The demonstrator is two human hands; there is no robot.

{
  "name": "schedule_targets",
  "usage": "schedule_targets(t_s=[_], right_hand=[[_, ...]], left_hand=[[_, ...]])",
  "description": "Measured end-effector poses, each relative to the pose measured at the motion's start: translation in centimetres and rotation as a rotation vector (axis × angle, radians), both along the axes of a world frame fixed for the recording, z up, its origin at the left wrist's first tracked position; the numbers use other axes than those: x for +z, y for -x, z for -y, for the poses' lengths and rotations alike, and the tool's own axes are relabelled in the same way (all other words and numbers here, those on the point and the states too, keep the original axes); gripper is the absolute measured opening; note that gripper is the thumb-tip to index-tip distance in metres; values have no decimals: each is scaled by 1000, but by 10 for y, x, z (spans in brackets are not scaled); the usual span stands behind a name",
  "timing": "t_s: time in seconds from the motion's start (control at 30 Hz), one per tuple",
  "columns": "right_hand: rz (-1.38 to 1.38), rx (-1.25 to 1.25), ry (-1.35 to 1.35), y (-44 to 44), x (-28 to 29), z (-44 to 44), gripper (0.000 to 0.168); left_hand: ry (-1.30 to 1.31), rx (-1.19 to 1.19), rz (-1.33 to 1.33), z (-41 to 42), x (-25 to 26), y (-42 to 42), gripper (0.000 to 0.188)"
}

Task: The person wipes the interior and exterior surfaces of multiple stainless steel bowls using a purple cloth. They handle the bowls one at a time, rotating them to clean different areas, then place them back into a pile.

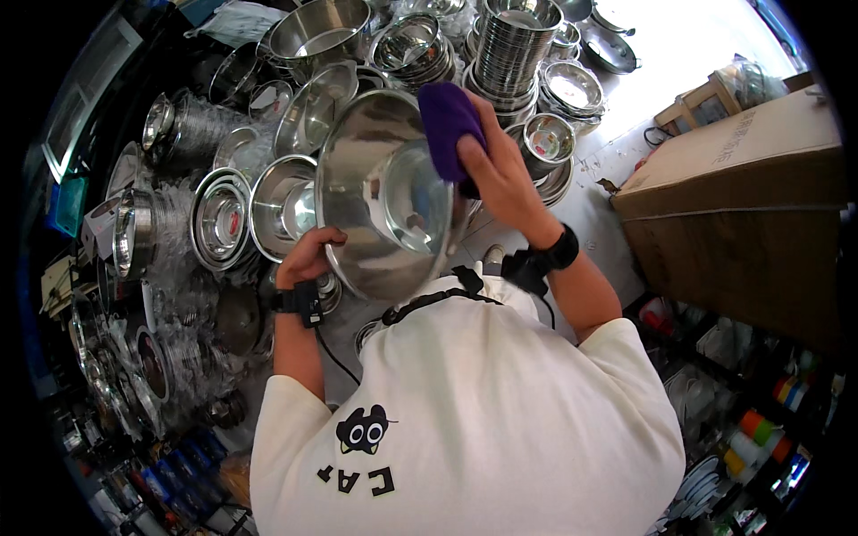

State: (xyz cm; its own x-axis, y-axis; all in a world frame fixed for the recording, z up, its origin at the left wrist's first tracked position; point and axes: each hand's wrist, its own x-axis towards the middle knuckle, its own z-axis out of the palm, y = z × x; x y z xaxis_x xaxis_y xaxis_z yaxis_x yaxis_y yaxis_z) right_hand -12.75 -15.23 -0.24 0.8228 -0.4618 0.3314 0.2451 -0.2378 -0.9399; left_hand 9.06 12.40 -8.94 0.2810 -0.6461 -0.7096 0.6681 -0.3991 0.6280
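Note:
A large, shiny stainless steel basin is held tilted in front of my chest, its inside facing up and to the right. My left hand grips its left rim, thumb over the edge. In my right hand is a folded purple cloth, held at the basin's upper right rim. Whether the cloth touches the metal is hard to tell. Beyond my left hand stands another steel basin, partly hidden behind the large one.
Nested steel bowls and wrapped pans crowd the floor at left. A tall stack of steel bowls rises ahead, near a smaller steel pot. A large cardboard box stands at right. Shelved crockery lies at lower right.

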Motion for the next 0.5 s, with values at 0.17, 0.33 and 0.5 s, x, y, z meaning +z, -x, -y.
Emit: schedule_targets(t_s=[0.17,0.33,0.5], right_hand=[[-123,207,-306,-20,-9,26,42],[-448,394,-888,-34,-54,40,51],[-198,670,-1152,-49,-147,27,44]], left_hand=[[8,-167,69,23,19,15,23],[82,-141,-39,33,11,24,28],[127,-23,-7,49,19,40,36]])
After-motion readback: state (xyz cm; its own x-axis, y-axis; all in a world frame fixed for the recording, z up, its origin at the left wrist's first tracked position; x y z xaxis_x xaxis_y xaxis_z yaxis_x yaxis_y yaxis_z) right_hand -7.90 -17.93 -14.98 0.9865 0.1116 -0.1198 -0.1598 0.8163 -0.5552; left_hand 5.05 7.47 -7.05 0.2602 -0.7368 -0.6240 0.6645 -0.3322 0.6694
